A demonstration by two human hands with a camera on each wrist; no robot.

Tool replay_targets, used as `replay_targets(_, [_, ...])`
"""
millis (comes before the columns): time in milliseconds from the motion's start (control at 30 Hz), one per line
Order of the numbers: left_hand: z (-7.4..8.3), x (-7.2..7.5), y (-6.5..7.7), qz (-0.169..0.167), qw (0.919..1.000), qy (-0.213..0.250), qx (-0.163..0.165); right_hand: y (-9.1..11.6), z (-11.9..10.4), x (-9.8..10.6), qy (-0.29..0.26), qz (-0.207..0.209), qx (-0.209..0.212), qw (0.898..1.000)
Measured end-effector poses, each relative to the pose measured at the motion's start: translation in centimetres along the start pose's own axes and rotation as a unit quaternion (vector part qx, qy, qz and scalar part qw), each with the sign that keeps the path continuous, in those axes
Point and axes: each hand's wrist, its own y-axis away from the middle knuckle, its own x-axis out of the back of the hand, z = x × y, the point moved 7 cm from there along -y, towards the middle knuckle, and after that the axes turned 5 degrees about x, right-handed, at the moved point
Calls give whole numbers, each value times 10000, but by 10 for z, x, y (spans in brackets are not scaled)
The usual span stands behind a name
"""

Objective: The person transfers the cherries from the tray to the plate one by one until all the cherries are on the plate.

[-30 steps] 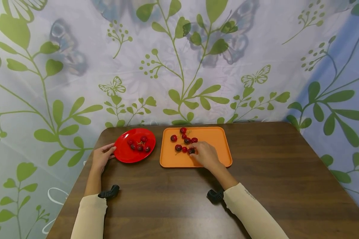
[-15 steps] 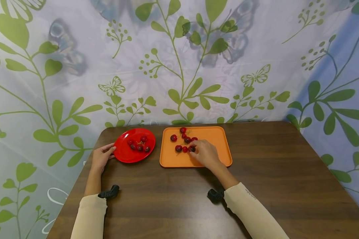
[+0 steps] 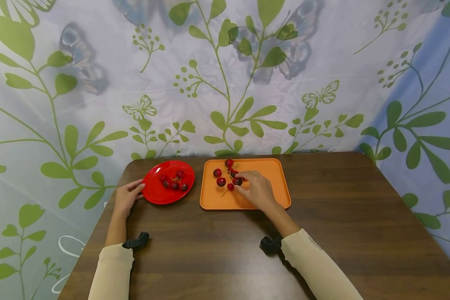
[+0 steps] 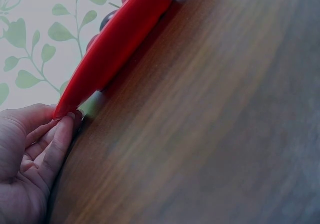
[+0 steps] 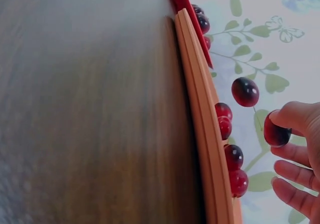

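Observation:
My left hand point(image 3: 127, 197) pinches the near-left rim of a red plate point(image 3: 155, 192) between thumb and fingers; the left wrist view shows the rim point(image 4: 107, 53) at the fingertips. Several dark red cherries point(image 3: 175, 184) lie on that plate. Over the orange tray point(image 3: 213, 201), my right hand point(image 3: 259, 191) pinches a dark cherry point(image 5: 277, 130) between thumb and forefinger, other fingers spread. A second cherry point(image 5: 245, 91), raised above the tray, is joined to it by a thin stem. Other cherries point(image 3: 230, 187) lie on the tray, partly behind the hand.
Plate and tray stand side by side near the back edge of a brown wooden table point(image 3: 195, 250). A leaf-patterned cloth point(image 3: 195, 116) hangs behind. Black devices point(image 3: 138, 241) sit on both wrists.
My right hand has lifted the dark cherry and its joined partner off the tray; a small red cherry stays below. My left hand keeps holding the plate's rim.

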Motion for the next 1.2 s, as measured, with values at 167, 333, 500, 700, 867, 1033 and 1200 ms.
replay_targets(167, [1,1,0,3,10000,51,-17,-2,-10,6,-135,104,147,9997])
replay_targets(333, [3,2,0,-5,10000,18,-22,-4,-21,9,-198,125,249,9994])
replay_targets(500, [-1,4,-3,40,9999,27,-97,-5,-32,9,-300,251,415,9984])
replay_targets(700, [-14,10,-8,155,9998,-83,-115,-3,-43,4,-474,249,598,9968])
replay_targets(867, [-15,11,-8,150,9996,-157,-190,-1,-54,4,-613,243,668,9956])
replay_targets(1033, [-13,10,-10,111,9995,-155,-232,0,-68,4,-773,244,870,9929])
replay_targets(1200, [-3,3,0,19,9999,-110,-30,4,-81,0,-804,156,1012,9915])
